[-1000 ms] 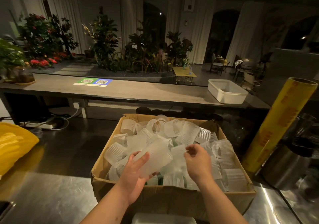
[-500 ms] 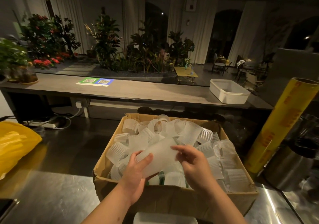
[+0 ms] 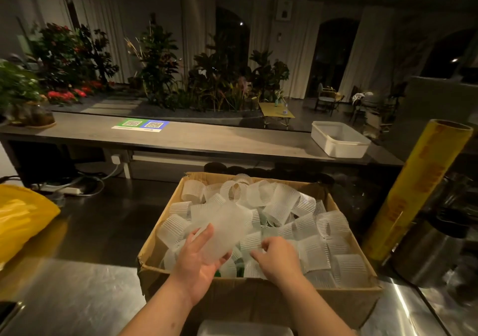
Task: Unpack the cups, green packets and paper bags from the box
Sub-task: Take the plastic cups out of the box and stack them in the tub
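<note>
Since the moment before, the right hand (image 3: pixel 278 258) has come off the frosted cup (image 3: pixel 225 229) and sunk among the ribbed cups (image 3: pixel 284 206) — its fingers are curled, but I cannot tell whether they pinch anything. The left hand (image 3: pixel 199 260) grips the frosted cup from beneath, tilted, just above the heap. The ribbed cups fill the cardboard box (image 3: pixel 258 299) on the steel worktop (image 3: pixel 77 297); a green sliver (image 3: pixel 218 274) shows between them. A yellow roll (image 3: pixel 419 193) stands just right of the box — a yellow bag (image 3: pixel 20 219) lies well to its left.
</note>
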